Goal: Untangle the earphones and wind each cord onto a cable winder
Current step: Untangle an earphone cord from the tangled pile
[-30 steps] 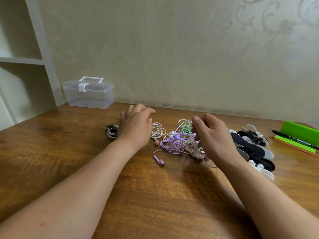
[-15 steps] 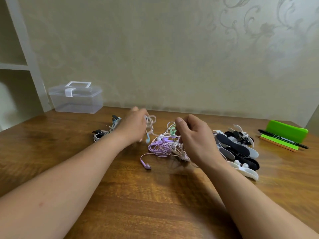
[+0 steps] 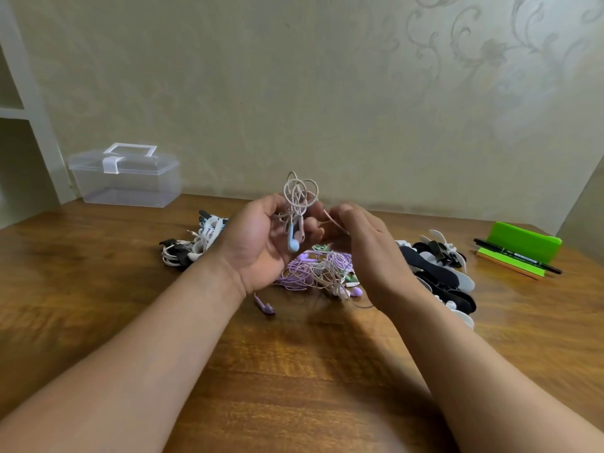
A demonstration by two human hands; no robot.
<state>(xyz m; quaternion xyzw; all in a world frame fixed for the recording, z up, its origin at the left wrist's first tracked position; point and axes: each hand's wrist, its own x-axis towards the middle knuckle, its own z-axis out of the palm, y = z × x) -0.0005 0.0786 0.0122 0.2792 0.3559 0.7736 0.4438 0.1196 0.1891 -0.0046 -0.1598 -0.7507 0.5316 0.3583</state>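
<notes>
My left hand (image 3: 261, 246) curls round a white earphone tangle (image 3: 299, 194); my right hand (image 3: 372, 253) pinches its cord, both near the far edge of the surface (image 3: 98, 289).

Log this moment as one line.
step: untangling | left grip: holds white earphone bundle raised | right grip: pinches its cord | tangle: on table

It looks like a room in a home: wallpaper (image 3: 457, 76) with a flower pattern, a wooden surface (image 3: 98, 305), white shelves (image 3: 19, 109) at the far left.
</notes>
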